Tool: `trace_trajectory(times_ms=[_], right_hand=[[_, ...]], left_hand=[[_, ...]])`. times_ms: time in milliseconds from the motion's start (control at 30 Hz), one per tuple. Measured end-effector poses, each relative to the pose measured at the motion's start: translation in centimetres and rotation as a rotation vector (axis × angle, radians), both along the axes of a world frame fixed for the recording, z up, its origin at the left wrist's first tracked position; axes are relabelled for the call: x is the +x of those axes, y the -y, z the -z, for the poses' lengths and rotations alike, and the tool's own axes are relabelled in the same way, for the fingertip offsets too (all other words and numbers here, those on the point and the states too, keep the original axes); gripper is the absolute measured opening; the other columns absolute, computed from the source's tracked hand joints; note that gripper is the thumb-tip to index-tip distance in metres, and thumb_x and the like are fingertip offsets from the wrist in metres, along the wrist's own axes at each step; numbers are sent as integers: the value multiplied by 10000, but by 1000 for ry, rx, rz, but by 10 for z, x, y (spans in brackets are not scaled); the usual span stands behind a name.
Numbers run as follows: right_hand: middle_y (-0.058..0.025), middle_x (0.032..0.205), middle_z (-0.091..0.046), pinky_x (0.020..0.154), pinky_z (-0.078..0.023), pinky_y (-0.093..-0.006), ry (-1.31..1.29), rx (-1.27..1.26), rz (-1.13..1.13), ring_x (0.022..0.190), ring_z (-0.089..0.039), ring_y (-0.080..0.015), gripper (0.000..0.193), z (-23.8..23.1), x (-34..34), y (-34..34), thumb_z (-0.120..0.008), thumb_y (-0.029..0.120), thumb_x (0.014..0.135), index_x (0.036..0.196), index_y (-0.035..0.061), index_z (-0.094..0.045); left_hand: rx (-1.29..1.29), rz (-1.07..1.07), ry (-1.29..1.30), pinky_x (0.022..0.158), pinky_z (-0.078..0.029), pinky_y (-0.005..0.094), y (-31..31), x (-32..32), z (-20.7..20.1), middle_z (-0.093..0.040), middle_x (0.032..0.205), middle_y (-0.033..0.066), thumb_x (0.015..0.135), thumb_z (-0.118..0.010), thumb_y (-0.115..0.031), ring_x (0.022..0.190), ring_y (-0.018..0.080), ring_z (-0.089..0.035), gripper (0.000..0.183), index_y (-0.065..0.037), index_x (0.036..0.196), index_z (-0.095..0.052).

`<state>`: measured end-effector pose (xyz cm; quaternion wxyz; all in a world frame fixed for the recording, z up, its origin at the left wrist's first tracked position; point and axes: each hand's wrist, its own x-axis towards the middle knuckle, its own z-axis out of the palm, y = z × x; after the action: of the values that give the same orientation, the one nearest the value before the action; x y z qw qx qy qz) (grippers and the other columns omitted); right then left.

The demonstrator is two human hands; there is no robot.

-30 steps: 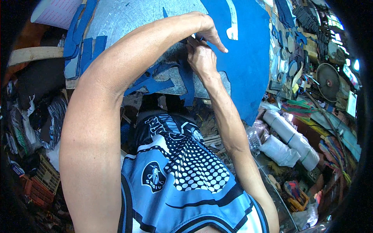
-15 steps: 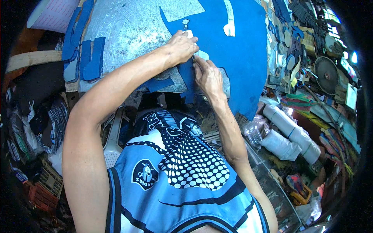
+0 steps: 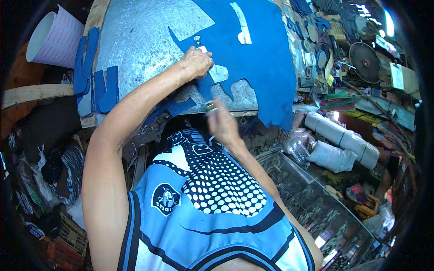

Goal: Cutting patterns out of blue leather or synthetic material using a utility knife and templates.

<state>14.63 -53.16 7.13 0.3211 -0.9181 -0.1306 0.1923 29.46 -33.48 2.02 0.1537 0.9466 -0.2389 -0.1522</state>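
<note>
A large blue sheet of material lies spread over a scratched metal cutting board, with shapes cut out of it. My left hand presses a pale grey pattern piece down on the blue sheet near its cut edge. My right hand is blurred just off the board's near edge and grips a small knife-like tool with a brass-coloured ferrule. A second pale pattern strip lies further up on the blue sheet.
Several cut blue pieces are lined up on the board's left edge, and one cut piece lies at its near edge. A rolled white paper stands at top left. White rolls and cluttered shelves fill the right.
My right hand has pulled back from the blue sheet toward my body with the tool. My left hand has stayed on the pattern piece, and my head has moved further back.
</note>
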Motion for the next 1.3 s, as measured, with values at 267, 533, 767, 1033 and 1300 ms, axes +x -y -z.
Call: trace_trajectory(times_ms=[267,533,767,1033,1300], right_hand=[[-115,985,-665,757,-522,-337,-523,363,-230,842,-619,-179,353,-28,8,3,-599,138,925,1251,6,-565],[-69,975,-663,628,-504,-285,-247,338,38,749,-615,-137,322,-19,129,34,-611,134,971,1278,47,-572],[-117,983,-700,763,-547,-424,224,33,-783,904,-674,-338,245,5,261,-25,-654,174,908,1133,91,-702],[-94,1020,-718,761,-561,-396,259,34,-1075,887,-688,-313,232,18,294,-56,-678,202,908,1119,120,-732],[-80,960,-708,717,-570,-397,291,75,-1121,855,-695,-294,249,23,298,-58,-653,193,891,1119,126,-727]], left_hand=[[-92,-162,219,956,-451,510,9,-27,9,-648,1200,91,875,-662,-199,1098,309,-616,156,-77,955,-718],[-304,-472,304,1050,-375,526,27,-65,19,-596,1318,87,880,-691,-257,1282,312,-498,231,-90,1040,-683],[-248,-574,204,1081,-338,530,39,-65,3,-540,1396,105,862,-711,-276,1342,354,-434,302,-90,1096,-669],[-163,-677,90,1076,-339,522,40,-59,-11,-469,1452,147,830,-747,-296,1356,383,-412,427,-107,1198,-645],[-143,-684,36,1093,-327,540,41,-55,-15,-462,1456,148,827,-750,-288,1371,376,-392,426,-107,1199,-646]])
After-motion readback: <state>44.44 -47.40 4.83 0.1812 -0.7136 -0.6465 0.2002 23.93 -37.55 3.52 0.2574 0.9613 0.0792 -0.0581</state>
